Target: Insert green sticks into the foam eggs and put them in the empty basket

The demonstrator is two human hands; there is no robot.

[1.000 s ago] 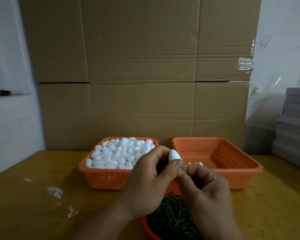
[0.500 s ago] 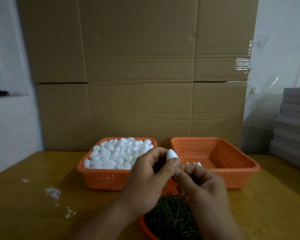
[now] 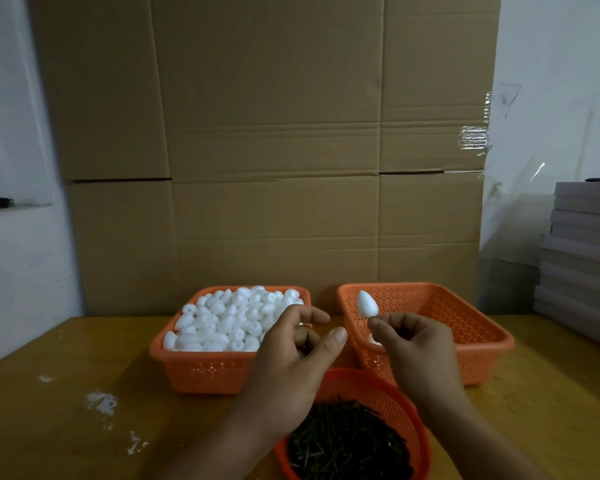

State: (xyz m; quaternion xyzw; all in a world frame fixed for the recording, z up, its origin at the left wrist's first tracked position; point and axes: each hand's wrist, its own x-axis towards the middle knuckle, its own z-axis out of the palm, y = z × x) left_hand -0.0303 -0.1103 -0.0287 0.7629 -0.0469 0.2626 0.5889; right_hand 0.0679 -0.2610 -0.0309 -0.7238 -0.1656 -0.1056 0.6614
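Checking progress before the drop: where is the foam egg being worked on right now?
In the head view the foam egg is right of centre, held up by the right hand over the near-left corner of the right basket.

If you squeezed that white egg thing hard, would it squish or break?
Probably it dents rather than shatters: the foam egg looks soft and matte. It seems very light, since the right hand holds it up by a fingertip pinch under it. Its rounded shape would likely roll on the table.

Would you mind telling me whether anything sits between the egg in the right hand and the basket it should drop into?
Nothing visible does. The right hand holds the foam egg above the near-left corner of the right basket, whose open top is unobstructed.
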